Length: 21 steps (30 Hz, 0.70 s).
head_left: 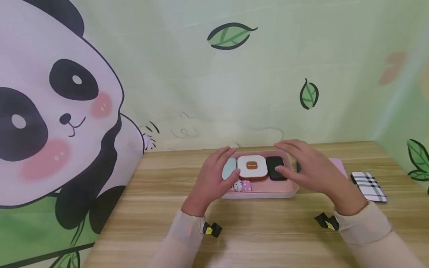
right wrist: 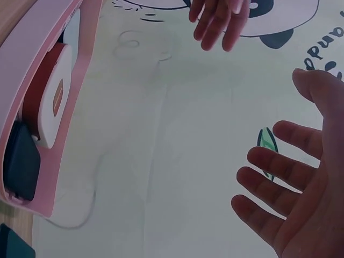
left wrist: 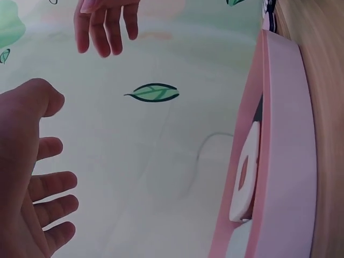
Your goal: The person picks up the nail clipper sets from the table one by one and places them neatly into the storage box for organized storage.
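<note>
A pink tray point(head_left: 264, 195) sits on the table, holding several small things. In its middle is a white rounded-square case point(head_left: 252, 166) with a brown label and a reddish-brown lower part. A black rounded block point(head_left: 276, 169) lies to the right of it. On the left, a light blue item point(head_left: 228, 168) is partly hidden by my left hand point(head_left: 214, 175). A pink patterned item point(head_left: 246, 185) lies at the tray's front. My left hand hovers over the left end, fingers loosely spread. Over the right end is my right hand point(head_left: 311, 167), also spread. In both wrist views the palms hold nothing.
Right of the tray lies a plaid rectangular item point(head_left: 369, 187). A pink flat item point(head_left: 338, 166) and a dark green item point(right wrist: 15, 242) are partly hidden near the right hand. Behind the wooden table point(head_left: 154, 208) hangs a panda-printed cloth point(head_left: 187, 82).
</note>
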Available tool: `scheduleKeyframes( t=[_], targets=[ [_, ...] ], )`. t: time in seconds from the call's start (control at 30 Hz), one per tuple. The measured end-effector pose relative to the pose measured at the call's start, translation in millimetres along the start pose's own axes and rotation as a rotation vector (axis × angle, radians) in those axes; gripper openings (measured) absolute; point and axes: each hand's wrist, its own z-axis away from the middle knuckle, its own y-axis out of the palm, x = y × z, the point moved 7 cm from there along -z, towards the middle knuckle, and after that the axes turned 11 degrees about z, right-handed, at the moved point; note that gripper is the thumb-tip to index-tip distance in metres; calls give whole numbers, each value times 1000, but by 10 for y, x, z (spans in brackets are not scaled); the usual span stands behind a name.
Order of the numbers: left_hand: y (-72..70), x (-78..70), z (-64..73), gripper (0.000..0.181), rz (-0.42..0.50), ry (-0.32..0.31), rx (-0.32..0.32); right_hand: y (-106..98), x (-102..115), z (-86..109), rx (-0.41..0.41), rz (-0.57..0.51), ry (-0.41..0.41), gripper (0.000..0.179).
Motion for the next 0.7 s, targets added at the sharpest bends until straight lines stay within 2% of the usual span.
scheduleKeyframes(
  t=[0.2,0.47,0.7],
  targets=[
    [87,155,21,56,-1,-29,4,-4,-111,42,44,32,49,61],
    [234,437,59,56,-16,-152,63,0,-209,82,56,49,76,61],
    [277,544,69,57,-48,-206,87,-22,-288,102,84,59,108,59]
  ],
)
